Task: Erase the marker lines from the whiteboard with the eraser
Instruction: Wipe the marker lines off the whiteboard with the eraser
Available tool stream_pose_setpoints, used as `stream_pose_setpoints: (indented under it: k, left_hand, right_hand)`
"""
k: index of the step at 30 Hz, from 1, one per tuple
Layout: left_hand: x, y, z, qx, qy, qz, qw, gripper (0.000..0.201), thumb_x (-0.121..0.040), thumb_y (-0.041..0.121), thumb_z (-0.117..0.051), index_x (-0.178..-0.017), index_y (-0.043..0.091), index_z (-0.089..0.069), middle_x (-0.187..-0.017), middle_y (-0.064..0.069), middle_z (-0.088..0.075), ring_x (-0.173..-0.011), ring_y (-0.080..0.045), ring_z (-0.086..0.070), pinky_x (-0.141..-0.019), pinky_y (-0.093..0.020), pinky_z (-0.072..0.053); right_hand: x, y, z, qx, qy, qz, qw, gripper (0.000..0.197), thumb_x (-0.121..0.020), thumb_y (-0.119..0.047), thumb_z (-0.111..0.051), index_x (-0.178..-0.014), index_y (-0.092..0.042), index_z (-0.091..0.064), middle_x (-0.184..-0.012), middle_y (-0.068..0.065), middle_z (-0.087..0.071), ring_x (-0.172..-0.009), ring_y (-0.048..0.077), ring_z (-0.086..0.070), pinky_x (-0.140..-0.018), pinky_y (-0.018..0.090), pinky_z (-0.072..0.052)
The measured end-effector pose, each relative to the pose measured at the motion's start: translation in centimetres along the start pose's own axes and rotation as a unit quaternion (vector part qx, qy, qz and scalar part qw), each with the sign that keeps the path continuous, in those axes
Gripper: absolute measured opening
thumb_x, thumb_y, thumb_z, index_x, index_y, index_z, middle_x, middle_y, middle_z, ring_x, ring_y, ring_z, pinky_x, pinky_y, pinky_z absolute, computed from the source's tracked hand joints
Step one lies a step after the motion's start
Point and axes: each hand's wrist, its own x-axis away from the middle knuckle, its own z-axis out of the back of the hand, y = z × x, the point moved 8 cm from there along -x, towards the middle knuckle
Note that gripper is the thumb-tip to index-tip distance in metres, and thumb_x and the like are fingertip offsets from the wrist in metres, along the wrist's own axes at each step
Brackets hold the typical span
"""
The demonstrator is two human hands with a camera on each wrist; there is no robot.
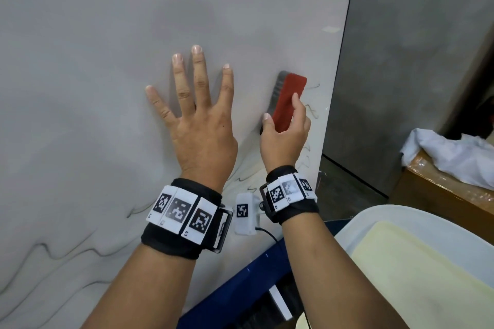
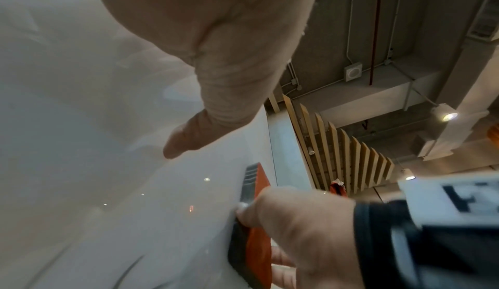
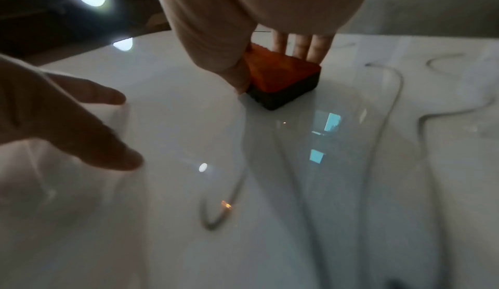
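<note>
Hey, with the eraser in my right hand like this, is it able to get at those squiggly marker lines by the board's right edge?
Probably yes. The right hand grips the eraser flat on the whiteboard, and the squiggles lie just beside it with nothing between. The left hand rests spread on the other side.

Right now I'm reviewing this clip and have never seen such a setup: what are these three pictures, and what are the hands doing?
No machine here: a person wears three cameras, one on the head and one on each wrist, on bands with square markers. The head view looks down at both hands against an upright whiteboard. The left hand lies flat on it, fingers spread. The right hand grips a red eraser against the board. Wavy marker lines remain lower left and by the right edge. Each wrist view looks along its own hand.
</note>
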Motion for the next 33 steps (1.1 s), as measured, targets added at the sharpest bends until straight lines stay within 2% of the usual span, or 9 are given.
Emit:
stream_pose_setpoints:
  k: [2, 7, 11, 17, 20, 22, 28, 30, 33]
  left_hand:
    - [0.0, 0.0, -0.1, 0.001, -0.003, 0.0, 1.0, 0.098, -0.069, -0.008, -0.051, -0.155, 0.029, -0.021, -0.165, -0.015, 0.002, -0.15, -0.042, 0.002, -0.11, -0.076, -0.006]
    - [-0.1, 0.1, -0.3, 0.0, -0.012, -0.003, 1.0, 0.099, -0.069, -0.01, -0.05, -0.155, 0.029, -0.021, -0.165, -0.014, 0.004, -0.15, -0.042, 0.003, -0.109, -0.076, -0.003]
    - [-0.1, 0.3, -0.4, -0.002, -0.021, -0.005, 1.0, 0.098, -0.069, -0.009, -0.05, -0.155, 0.029, -0.021, -0.165, -0.015, 0.004, -0.15, -0.043, 0.003, -0.109, -0.077, -0.004]
    - [0.0, 0.3, -0.6, -0.003, -0.022, -0.005, 1.0, 0.097, -0.07, -0.009, -0.05, -0.155, 0.029, -0.021, -0.165, -0.015, 0.004, -0.15, -0.043, 0.003, -0.108, -0.077, -0.004]
    - [-0.1, 0.5, -0.5, -0.007, -0.021, -0.008, 1.0, 0.097, -0.07, -0.009, -0.05, -0.155, 0.028, -0.022, -0.165, -0.016, 0.003, -0.15, -0.043, 0.003, -0.108, -0.077, -0.004]
    - [-0.1, 0.6, -0.5, -0.007, -0.023, -0.008, 1.0, 0.096, -0.07, -0.009, -0.05, -0.155, 0.028, -0.022, -0.165, -0.016, 0.003, -0.15, -0.043, 0.003, -0.108, -0.078, -0.005]
    - [-0.2, 1.0, -0.7, -0.012, -0.034, -0.017, 0.999, 0.097, -0.07, -0.008, -0.051, -0.155, 0.028, -0.022, -0.165, -0.015, 0.005, -0.15, -0.043, 0.004, -0.107, -0.079, -0.003]
    - [-0.3, 1.5, -1.0, -0.017, -0.039, -0.03, 0.999, 0.097, -0.071, -0.007, -0.053, -0.155, 0.028, -0.021, -0.165, -0.015, 0.006, -0.15, -0.041, 0.006, -0.107, -0.077, -0.002]
    - [-0.4, 2.5, -1.4, -0.025, -0.046, -0.049, 0.997, 0.095, -0.073, -0.007, -0.05, -0.155, 0.028, -0.02, -0.165, -0.015, 0.008, -0.151, -0.04, 0.007, -0.107, -0.076, -0.001]
  right_hand:
    - [-0.3, 0.7, 0.3, 0.024, -0.011, 0.021, 0.999, 0.066, -0.087, -0.014, -0.071, -0.145, -0.029, -0.044, -0.127, -0.01, -0.04, -0.116, 0.005, -0.046, -0.081, -0.008, -0.029]
    - [-1.5, 3.8, 1.9, -0.004, 0.013, -0.095, 0.995, 0.064, -0.091, -0.023, -0.068, -0.148, -0.027, -0.04, -0.135, 0.002, -0.044, -0.085, -0.008, -0.047, -0.061, -0.008, -0.032]
    - [-0.6, 1.8, 1.3, 0.04, -0.009, 0.019, 0.999, 0.067, -0.085, -0.01, -0.072, -0.144, -0.027, -0.045, -0.132, -0.006, -0.044, -0.118, 0.003, -0.045, -0.091, -0.002, -0.031]
    - [-2.1, 2.4, 2.1, 0.02, 0.009, -0.04, 0.999, 0.066, -0.088, -0.028, -0.072, -0.146, -0.028, -0.043, -0.124, -0.004, -0.047, -0.091, -0.033, -0.041, -0.069, -0.008, -0.032]
    - [-2.3, 0.0, 1.6, 0.024, -0.002, 0.033, 0.999, 0.066, -0.085, -0.019, -0.073, -0.143, -0.033, -0.046, -0.133, -0.005, -0.049, -0.12, 0.002, -0.052, -0.098, 0.017, -0.045]
    - [-2.3, -1.0, 1.1, 0.035, -0.02, 0.074, 0.996, 0.067, -0.083, -0.016, -0.073, -0.142, -0.033, -0.047, -0.134, -0.004, -0.05, -0.125, 0.014, -0.05, -0.104, 0.03, -0.046]
    - [-3.1, 2.3, 2.8, 0.018, 0.031, -0.06, 0.998, 0.066, -0.088, -0.03, -0.072, -0.147, -0.029, -0.043, -0.129, -0.007, -0.047, -0.09, -0.015, -0.052, -0.097, 0.031, -0.051]
    - [-3.2, 1.6, 2.7, 0.019, 0.024, -0.024, 0.999, 0.065, -0.086, -0.023, -0.074, -0.145, -0.029, -0.046, -0.126, -0.012, -0.047, -0.099, -0.016, -0.052, -0.099, 0.026, -0.049]
    - [-3.4, 0.0, 2.1, 0.036, -0.016, 0.067, 0.997, 0.068, -0.083, -0.015, -0.075, -0.142, -0.032, -0.048, -0.133, -0.009, -0.051, -0.124, 0.005, -0.05, -0.104, 0.022, -0.044]
